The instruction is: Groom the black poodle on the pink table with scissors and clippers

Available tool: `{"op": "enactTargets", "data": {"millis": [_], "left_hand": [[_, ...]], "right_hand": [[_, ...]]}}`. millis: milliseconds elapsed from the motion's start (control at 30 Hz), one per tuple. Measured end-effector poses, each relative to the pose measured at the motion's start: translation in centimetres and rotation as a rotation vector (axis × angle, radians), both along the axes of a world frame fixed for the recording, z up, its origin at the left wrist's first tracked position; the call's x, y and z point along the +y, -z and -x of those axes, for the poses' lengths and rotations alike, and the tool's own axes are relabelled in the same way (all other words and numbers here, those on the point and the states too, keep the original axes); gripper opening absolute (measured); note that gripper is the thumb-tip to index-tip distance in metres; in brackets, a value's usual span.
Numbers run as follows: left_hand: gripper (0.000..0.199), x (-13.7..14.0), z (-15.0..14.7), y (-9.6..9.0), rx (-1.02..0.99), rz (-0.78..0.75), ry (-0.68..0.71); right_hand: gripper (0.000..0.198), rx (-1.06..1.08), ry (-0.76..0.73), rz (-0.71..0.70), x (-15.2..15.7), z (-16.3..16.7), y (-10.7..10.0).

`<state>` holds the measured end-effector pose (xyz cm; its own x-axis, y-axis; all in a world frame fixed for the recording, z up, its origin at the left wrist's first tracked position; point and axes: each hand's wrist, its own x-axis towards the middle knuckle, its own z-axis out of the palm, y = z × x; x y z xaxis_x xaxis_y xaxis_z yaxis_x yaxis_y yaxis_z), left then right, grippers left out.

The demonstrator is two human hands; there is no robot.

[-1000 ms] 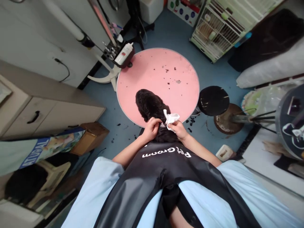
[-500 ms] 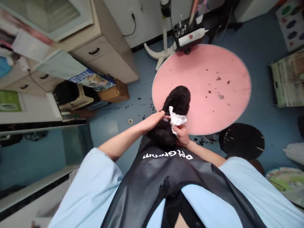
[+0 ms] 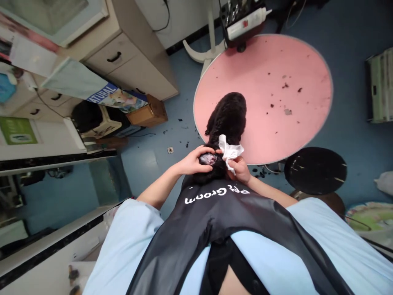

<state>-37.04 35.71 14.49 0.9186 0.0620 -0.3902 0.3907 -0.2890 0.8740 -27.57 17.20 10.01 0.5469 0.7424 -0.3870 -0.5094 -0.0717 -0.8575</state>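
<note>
A black-furred dog is on the near left part of the pink round table, its head end against my black apron. My left hand has thumb and fingers curved round the dog's ear, whose pale pinkish-grey inner skin faces up. My right hand pinches a crumpled white wipe beside the ear, at the dog's head. The dog's face is hidden from view.
Dark hair tufts lie on the table and floor. A black holder with tools and a white bottle is at the far edge. A black round stool stands right; a cardboard box and drawers are left.
My left hand has opened out round the ear, and its pale inner skin now shows. The white wipe stays in my right hand. The camera view has shifted a little.
</note>
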Motion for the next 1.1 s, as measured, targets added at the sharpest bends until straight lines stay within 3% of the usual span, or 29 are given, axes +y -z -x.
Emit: {"op": "enactTargets", "data": {"millis": [167,333,467,600,767,967,1033,1100], "left_hand": [[0.052,0.5,-1.9,1.6,-0.06,0.025,0.046],[0.05,0.7,-3.6,1.7,-0.14,0.013,0.044],[0.052,0.7,-4.2,2.3,-0.115,0.025,-0.008],[0.055,0.9,-4.9,2.8,-0.08,0.045,-0.027],[0.054,1.5,-5.5,2.7,-0.035,0.078,-0.063],[0.05,2.3,-4.9,3.0,0.013,0.086,-0.086],[0.049,2.4,-4.8,3.1,0.009,0.069,-0.088],[0.048,2.4,-5.0,3.0,-0.006,0.043,-0.076]], "right_hand": [[0.045,-0.004,-0.044,0.009,-0.6,-1.5,-0.5],[0.023,-0.46,-0.026,0.038,0.6,-2.1,-1.9],[0.019,-0.685,-0.016,0.088,1.0,-2.5,-1.2],[0.027,-0.629,-0.014,0.081,1.2,-2.8,-0.4],[0.021,-0.559,0.006,0.079,2.2,-3.1,0.0],[0.03,-0.179,-0.023,0.146,0.9,-4.4,1.6],[0.035,-0.285,0.047,0.22,0.2,-5.4,1.2],[0.037,-0.555,0.151,0.328,-0.1,-6.3,0.2]]}}
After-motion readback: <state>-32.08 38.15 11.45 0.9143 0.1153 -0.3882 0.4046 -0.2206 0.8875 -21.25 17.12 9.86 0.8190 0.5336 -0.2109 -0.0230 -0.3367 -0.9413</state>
